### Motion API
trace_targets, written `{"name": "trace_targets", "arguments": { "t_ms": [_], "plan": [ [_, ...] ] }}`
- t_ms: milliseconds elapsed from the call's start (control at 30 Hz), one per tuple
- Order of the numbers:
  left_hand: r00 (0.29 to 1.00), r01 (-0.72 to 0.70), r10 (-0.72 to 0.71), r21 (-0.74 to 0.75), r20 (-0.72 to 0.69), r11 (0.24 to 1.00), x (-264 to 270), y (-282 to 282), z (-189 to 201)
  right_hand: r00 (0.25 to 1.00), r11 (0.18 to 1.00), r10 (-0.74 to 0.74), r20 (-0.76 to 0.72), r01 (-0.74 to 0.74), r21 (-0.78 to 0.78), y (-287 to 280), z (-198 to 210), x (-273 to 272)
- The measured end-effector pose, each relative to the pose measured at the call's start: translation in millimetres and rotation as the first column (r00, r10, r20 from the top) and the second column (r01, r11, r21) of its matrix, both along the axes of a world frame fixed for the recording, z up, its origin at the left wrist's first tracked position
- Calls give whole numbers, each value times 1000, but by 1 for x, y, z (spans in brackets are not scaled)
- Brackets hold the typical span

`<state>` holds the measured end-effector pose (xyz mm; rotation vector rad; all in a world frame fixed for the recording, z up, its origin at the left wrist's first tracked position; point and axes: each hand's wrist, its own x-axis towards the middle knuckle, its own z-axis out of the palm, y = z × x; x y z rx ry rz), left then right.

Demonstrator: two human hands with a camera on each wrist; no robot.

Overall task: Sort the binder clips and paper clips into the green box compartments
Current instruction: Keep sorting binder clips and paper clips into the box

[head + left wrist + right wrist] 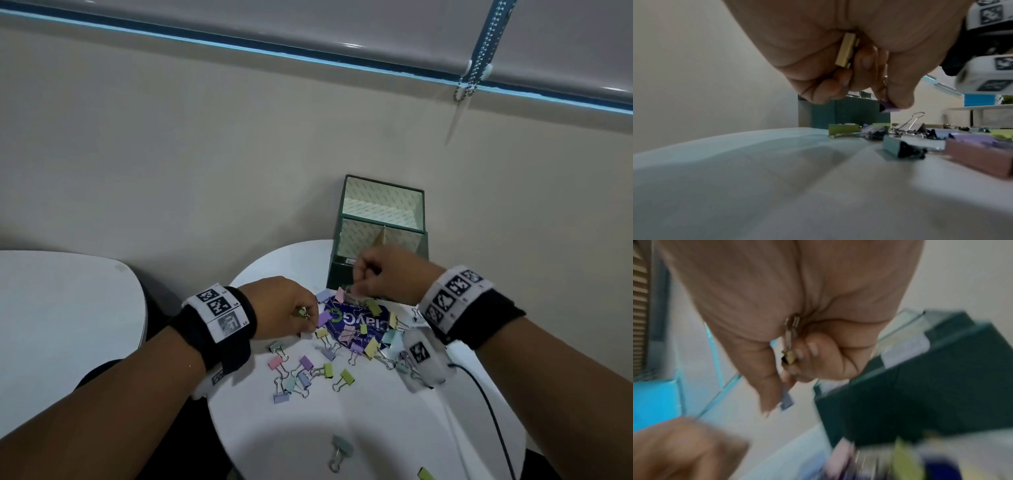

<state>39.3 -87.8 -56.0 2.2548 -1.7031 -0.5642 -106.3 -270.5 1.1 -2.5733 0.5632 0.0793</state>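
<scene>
Several pastel binder clips [310, 368] lie scattered on a round white table [308, 438], many on a blue printed card [356, 322]. My left hand [289, 308] hovers at the pile's left edge, curled round a yellow binder clip [845, 50] in the palm and pinching a purple clip [889, 105] at its fingertips. My right hand [383, 274] is over the pile's far side, just before the green box [376, 240], fingers curled on binder clips [790, 344], one bluish clip [786, 400] hanging from its fingertips. The box's compartments look empty.
The green box stands at the table's far edge against a beige wall [205, 154]. A second white table [61, 308] lies to the left. A black cable [493, 418] runs along the right side. Two stray clips [339, 450] lie near the front edge.
</scene>
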Motion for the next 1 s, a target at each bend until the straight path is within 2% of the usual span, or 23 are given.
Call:
{"name": "trace_targets", "arguments": {
  "t_ms": [100,167,267,367,500,567,667,767,900,1000],
  "plan": [
    [1000,-12,12,-11,27,1000,3,-2,-1,973,984,-159,169,171,-58,-25,10,20],
    [998,-12,13,-20,55,1000,4,-3,-3,958,970,-215,190,232,-71,-34,11,34],
    [992,-19,24,-39,121,999,5,-5,-4,953,967,-227,199,245,-71,-43,10,43],
    [992,4,4,-60,125,998,5,-5,-4,934,970,-216,283,238,-49,-50,11,28],
    [988,43,-32,-72,151,996,6,-5,-3,886,962,-215,412,266,-70,-55,3,-27],
    [980,31,-17,-70,197,997,8,-8,1,904,956,-230,361,279,-89,-60,-10,-62],
    [960,-66,81,-66,268,996,13,-18,12,964,960,-238,118,252,-119,-69,-35,-103],
    [960,-116,140,-110,244,987,15,-40,26,965,957,-256,-53,245,-158,-77,-53,-117],
    [965,-117,156,-189,209,975,5,-87,47,953,948,-300,-51,292,-129,-79,-63,-110],
    [957,-176,213,-188,195,966,0,-121,56,958,957,-280,-68,272,-98,-74,-69,-103]
  ]
}}
